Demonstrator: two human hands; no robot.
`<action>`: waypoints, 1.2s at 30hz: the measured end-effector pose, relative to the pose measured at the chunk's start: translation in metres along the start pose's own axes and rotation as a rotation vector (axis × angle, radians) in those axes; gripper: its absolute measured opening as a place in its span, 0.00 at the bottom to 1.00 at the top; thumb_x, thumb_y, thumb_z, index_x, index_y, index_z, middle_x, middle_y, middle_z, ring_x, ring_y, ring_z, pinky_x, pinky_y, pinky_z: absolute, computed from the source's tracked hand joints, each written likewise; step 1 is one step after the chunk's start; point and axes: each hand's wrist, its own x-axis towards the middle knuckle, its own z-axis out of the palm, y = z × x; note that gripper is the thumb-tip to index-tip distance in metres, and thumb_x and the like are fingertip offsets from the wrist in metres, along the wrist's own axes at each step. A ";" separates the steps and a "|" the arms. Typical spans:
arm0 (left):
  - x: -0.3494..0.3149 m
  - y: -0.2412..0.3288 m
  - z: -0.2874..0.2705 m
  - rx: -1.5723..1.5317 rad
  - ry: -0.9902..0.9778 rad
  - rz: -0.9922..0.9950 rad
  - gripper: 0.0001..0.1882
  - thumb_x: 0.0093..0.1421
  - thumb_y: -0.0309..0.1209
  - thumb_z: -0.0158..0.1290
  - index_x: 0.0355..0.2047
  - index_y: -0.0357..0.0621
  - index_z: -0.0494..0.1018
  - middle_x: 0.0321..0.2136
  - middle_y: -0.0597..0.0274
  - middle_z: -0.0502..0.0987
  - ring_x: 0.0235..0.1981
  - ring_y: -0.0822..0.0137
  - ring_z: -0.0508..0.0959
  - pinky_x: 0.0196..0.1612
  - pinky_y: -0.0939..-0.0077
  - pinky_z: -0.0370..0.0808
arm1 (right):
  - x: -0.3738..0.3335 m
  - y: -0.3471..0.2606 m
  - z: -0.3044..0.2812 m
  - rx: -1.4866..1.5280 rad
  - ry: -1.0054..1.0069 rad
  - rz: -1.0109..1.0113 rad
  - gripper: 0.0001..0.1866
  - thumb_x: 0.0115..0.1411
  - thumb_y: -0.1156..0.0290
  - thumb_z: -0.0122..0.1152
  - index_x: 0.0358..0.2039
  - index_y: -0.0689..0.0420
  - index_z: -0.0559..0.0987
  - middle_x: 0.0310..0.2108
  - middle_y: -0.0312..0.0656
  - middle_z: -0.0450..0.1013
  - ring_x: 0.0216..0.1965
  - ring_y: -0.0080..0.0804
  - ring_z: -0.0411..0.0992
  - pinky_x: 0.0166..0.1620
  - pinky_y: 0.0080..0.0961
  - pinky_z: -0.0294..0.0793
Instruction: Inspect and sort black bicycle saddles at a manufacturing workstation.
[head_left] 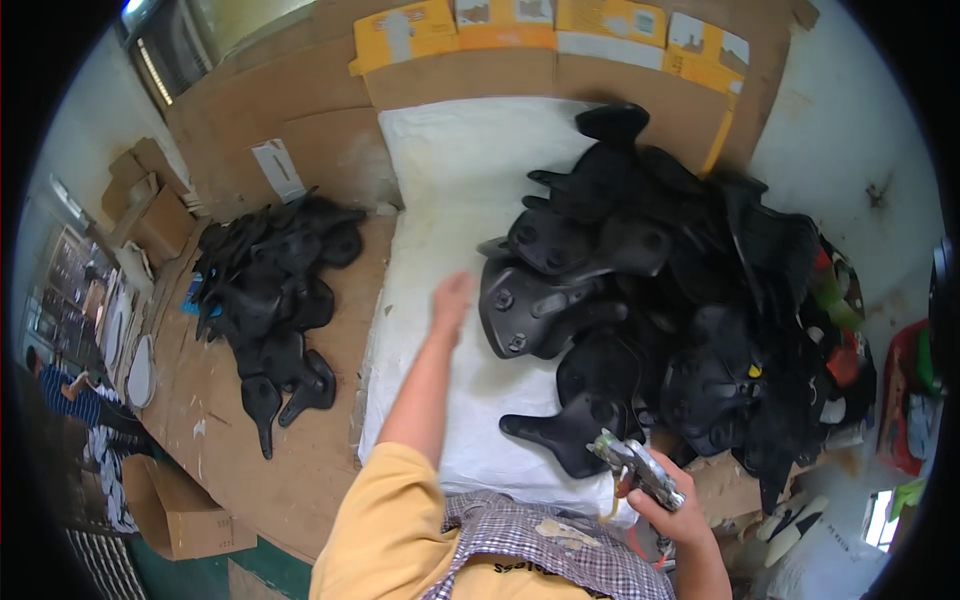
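My left hand (453,303) is smeared by motion over the white sheet (420,230), just left of a dark saddle-shaped piece (540,318). A small gap shows between them, and the fingers cannot be made out. In my right hand (682,512), at the lower right, is a silver metal tool that looks like a staple gun (645,474), its head pointing up and left. Close to that head lies another black saddle-shaped piece (578,430) with a narrow nose. It belongs to a large heap of black saddle-shaped pieces (620,235) on the right.
A smaller pile of black saddle-shaped pieces (280,290) lies on the brown cardboard (215,420) at left. Cardboard panels (460,78) line the back. An open carton (180,510) stands lower left. A person in a striped top (65,393) is at far left. A red bin (900,400) is at right.
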 end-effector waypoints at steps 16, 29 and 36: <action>-0.174 -0.031 -0.098 -0.579 0.224 -0.014 0.13 0.58 0.23 0.51 0.43 0.41 0.61 0.36 0.55 0.75 0.33 0.66 0.79 0.33 0.69 0.80 | 0.011 -0.013 0.005 0.030 -0.206 -0.025 0.27 0.53 0.74 0.67 0.54 0.63 0.70 0.34 0.39 0.76 0.35 0.21 0.73 0.40 0.19 0.73; -0.186 -0.015 -0.113 -0.694 0.400 0.169 0.12 0.60 0.21 0.47 0.44 0.42 0.62 0.42 0.60 0.70 0.40 0.67 0.74 0.44 0.69 0.75 | -0.005 -0.013 -0.012 0.016 -0.122 -0.092 0.28 0.52 0.77 0.65 0.54 0.66 0.69 0.34 0.39 0.75 0.35 0.21 0.72 0.41 0.21 0.72; -0.199 -0.055 -0.033 -0.099 0.016 -0.149 0.13 0.60 0.29 0.50 0.46 0.41 0.69 0.27 0.60 0.76 0.27 0.69 0.77 0.29 0.73 0.76 | -0.035 0.016 -0.036 -0.019 -0.029 -0.101 0.28 0.56 0.71 0.63 0.56 0.62 0.67 0.36 0.39 0.74 0.35 0.22 0.71 0.39 0.22 0.71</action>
